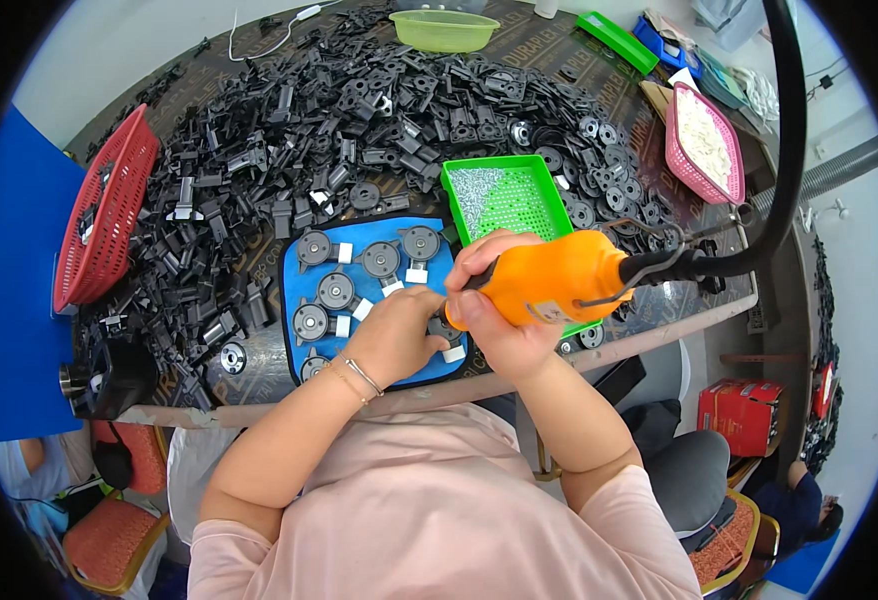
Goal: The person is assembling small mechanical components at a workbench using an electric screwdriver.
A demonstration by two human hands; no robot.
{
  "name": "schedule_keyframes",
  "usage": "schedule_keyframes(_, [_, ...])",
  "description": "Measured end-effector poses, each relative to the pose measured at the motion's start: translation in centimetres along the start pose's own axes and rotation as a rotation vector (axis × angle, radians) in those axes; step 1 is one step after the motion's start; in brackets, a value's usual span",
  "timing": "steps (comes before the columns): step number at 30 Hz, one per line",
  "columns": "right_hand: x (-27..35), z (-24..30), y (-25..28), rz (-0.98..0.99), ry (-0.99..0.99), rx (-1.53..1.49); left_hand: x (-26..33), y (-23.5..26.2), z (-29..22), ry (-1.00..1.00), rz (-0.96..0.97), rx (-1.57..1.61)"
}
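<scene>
My right hand (509, 325) is wrapped round an orange electric screwdriver (564, 280), which hangs from a black cable and points down to the left. My left hand (394, 335) bends over a black round part with a white tab (454, 353) at the right side of a blue mat (414, 378). Thumb and forefinger close about that part, mostly hiding it, close to the screwdriver's front end. Several similar black round parts with white tabs, one of them a disc (336, 291), lie on the mat to the left and above my left hand.
A green tray (534, 170) with small silvery pieces stands beyond the screwdriver. Piled black plastic parts (359, 110) cover much of the table. A red basket (109, 215) stands at the left, a pink basket (679, 155) with white pieces at the right, a yellow-green bowl (444, 32) at the back.
</scene>
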State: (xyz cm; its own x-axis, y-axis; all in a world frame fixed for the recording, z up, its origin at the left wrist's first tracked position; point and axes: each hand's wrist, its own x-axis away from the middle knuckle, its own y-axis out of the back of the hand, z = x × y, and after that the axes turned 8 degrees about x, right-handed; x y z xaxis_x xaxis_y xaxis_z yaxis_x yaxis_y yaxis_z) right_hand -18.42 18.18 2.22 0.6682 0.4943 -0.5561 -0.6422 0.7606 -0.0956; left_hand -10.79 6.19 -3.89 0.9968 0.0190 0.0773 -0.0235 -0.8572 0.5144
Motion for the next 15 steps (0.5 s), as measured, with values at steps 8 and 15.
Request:
schedule_keyframes(8, [0.07,0.01,0.04,-0.045,-0.045,-0.065,-0.07,-0.23,0.45,-0.019,-0.021,0.03])
schedule_keyframes(15, [0.16,-0.29,-0.22,-0.012,0.009,0.04,-0.09,-0.2,0.36,-0.03,-0.023,0.011])
